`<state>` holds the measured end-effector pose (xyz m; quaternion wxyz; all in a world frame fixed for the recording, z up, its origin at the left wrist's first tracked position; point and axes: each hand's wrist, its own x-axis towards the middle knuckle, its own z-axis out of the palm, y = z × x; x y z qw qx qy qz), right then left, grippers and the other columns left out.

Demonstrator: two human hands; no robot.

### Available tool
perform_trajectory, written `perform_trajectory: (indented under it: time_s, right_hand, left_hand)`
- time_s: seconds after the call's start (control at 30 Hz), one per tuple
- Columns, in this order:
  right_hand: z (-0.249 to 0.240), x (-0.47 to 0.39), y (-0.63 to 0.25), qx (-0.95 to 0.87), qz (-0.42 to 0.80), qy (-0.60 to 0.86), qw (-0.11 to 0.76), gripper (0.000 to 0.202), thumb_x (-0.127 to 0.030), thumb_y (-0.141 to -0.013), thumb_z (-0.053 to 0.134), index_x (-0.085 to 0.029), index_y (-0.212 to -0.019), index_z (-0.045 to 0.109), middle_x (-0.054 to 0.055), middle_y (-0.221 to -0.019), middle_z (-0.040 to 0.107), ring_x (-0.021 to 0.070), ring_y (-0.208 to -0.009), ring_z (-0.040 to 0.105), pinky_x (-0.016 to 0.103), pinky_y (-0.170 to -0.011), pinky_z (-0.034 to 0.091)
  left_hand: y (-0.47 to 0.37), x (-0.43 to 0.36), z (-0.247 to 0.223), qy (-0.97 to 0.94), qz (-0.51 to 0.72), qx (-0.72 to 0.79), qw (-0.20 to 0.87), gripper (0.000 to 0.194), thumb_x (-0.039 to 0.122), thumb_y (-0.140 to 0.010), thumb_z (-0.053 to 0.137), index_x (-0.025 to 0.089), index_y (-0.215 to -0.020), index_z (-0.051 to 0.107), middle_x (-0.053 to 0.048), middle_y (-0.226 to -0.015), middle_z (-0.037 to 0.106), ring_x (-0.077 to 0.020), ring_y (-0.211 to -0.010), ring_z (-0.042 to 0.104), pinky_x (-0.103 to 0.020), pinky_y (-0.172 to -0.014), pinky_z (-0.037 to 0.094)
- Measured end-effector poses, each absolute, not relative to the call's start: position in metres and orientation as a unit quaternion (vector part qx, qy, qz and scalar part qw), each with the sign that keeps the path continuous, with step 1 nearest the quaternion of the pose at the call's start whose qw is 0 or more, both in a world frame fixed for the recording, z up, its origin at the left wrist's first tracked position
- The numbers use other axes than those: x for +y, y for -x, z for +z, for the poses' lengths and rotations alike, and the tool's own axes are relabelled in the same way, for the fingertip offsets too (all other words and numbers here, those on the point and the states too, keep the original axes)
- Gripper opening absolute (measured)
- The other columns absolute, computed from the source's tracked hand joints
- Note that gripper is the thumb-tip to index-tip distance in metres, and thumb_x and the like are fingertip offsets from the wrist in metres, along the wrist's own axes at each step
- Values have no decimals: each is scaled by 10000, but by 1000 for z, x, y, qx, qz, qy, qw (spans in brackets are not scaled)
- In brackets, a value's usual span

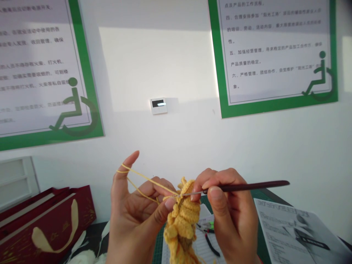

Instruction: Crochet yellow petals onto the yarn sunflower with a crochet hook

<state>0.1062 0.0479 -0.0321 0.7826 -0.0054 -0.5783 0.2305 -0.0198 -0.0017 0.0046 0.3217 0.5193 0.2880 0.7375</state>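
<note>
A ruffled yellow crochet piece [183,220] hangs between my two hands. My left hand [143,205] pinches its upper edge between thumb and fingers. The raised left index finger carries yellow yarn [148,179], which runs in two strands down to the work. My right hand [228,198] grips a crochet hook [253,186] by its dark brown handle. The hook's thin metal shaft points left, its tip at the top edge of the crochet piece near my left thumb. Whether a loop sits on the tip is too small to tell.
Below lie a green cutting mat [263,205], a printed sheet [202,238] and black-and-red pliers [211,244]. A packaged sheet [297,231] is at the right. Dark red gift bags [52,223] and white yarn-like material [84,257] stand left. Green-framed posters [224,106] hang on the wall.
</note>
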Motion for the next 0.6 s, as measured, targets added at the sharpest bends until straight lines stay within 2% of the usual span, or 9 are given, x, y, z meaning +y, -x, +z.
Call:
perform_trajectory:
  time_s: [0.17, 0.4, 0.6]
  right_hand:
    - [-32, 47, -108, -591, 215, 2, 777, 94, -224, -1070, 548, -239, -1011, 620, 18, -858, 676, 164, -794, 682, 307, -712, 573]
    - [-32, 45, -112, -611, 205, 15, 764, 114, -184, -1059, 540, -240, -1006, 623, 17, -866, 680, 163, -802, 684, 318, -725, 568]
    - [-33, 45, -117, -653, 111, 50, 747, 166, -83, -967, 586, -232, -1030, 623, 23, -887, 693, 177, -853, 690, 336, -755, 573]
  left_hand:
    - [20, -3, 6, -518, 729, 301, 331, 989, 183, -776, 890, 478, -1564, 369, 6, -711, 739, -213, -592, 671, -317, -570, 590]
    - [21, 1, 4, -526, 738, 286, 312, 966, 161, -768, 891, 432, -1555, 402, 2, -659, 732, -227, -668, 677, -264, -568, 540]
    - [20, 1, 4, -528, 735, 287, 315, 925, 141, -794, 857, 439, -1538, 395, 8, -682, 738, -209, -617, 642, -287, -567, 559]
